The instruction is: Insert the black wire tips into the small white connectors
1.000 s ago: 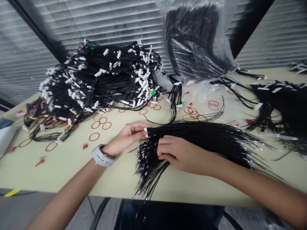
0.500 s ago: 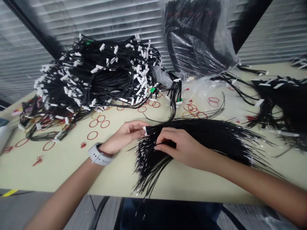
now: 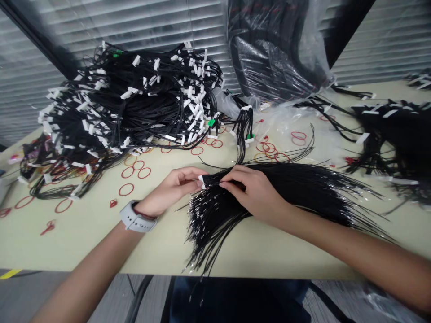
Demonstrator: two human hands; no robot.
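From where I stand, the person at the bench point(image 3: 151, 255) has a small white connector point(image 3: 202, 182) in the left hand point(image 3: 177, 186), its fingers point(image 3: 191, 186) clamped on the piece at the left end of a broad spread of loose black wires point(image 3: 303, 184). Black wires run rightward from the connector, and the right hand point(image 3: 252, 190) is just beside it, fingers point(image 3: 234, 174) pinched together on a thin wire there; which one, I can't make out. The spread lies across the bench in front of the person, silvery tips showing at both ends. A pale watch strap point(image 3: 138, 217) circles the left wrist. Farther back on the left rises a big heap of black cables point(image 3: 151, 110) with white connectors at their ends, red rubber bands point(image 3: 126, 189) scattered in front of it. A clear plastic bag point(image 3: 269, 58) packed with something black leans against the window blinds point(image 3: 141, 20), and more black cables with white connectors point(image 3: 400, 139) lie at the far right.
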